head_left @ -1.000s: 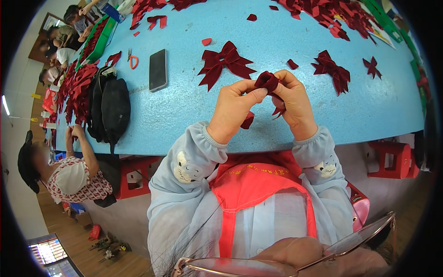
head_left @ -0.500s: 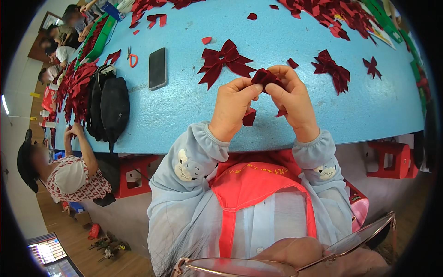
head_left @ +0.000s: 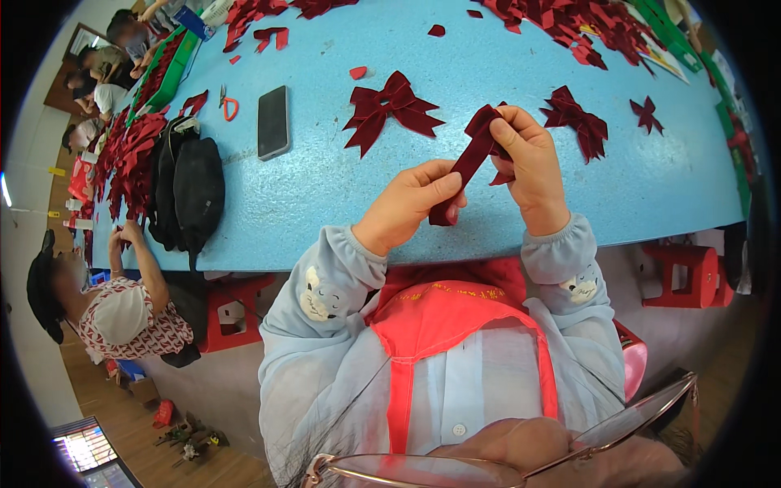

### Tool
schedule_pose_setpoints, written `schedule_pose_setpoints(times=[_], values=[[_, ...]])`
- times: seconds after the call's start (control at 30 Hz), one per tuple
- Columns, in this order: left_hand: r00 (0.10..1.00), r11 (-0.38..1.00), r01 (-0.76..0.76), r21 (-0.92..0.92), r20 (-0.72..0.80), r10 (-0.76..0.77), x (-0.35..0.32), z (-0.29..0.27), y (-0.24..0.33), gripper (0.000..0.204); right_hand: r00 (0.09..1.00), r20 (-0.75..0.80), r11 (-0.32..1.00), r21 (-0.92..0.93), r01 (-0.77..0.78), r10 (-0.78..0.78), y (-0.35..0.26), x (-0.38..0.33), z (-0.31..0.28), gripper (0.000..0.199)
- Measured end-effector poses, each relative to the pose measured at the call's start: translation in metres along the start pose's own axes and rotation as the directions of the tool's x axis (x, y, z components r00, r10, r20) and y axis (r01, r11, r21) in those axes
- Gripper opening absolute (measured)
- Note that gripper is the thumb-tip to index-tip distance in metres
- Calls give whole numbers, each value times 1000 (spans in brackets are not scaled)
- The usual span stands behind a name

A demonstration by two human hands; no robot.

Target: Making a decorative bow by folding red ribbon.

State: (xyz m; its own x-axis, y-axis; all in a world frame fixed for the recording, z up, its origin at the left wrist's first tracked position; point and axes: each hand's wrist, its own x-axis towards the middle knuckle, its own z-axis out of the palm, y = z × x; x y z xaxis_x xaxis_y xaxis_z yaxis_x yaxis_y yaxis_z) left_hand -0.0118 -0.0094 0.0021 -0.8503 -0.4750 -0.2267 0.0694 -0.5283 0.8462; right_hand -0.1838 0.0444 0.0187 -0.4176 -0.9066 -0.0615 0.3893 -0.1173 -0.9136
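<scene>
While both hands pinch the dark red velvet ribbon strip (head_left: 468,163), left hand (head_left: 411,203) low, right hand (head_left: 529,159) high, the folding step seems in hand; next needs a firm crease

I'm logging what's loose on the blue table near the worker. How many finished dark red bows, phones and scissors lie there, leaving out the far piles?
Finished dark red velvet bows: 3
Black slab phone: 1
Red-handled scissors: 1
Total: 5
</scene>
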Motion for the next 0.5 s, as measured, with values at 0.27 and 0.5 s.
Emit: schedule_pose_setpoints(times=[0.27,0.5], values=[[976,834,-209,511,155,150,12,-31,-7,16,943,306,991,-6,-135,130,-24,-19,-5,9],[927,518,-225,825,18,374,16,-32,-2,21,891,345,912,-379,-156,296,-18,-42,0,10]])
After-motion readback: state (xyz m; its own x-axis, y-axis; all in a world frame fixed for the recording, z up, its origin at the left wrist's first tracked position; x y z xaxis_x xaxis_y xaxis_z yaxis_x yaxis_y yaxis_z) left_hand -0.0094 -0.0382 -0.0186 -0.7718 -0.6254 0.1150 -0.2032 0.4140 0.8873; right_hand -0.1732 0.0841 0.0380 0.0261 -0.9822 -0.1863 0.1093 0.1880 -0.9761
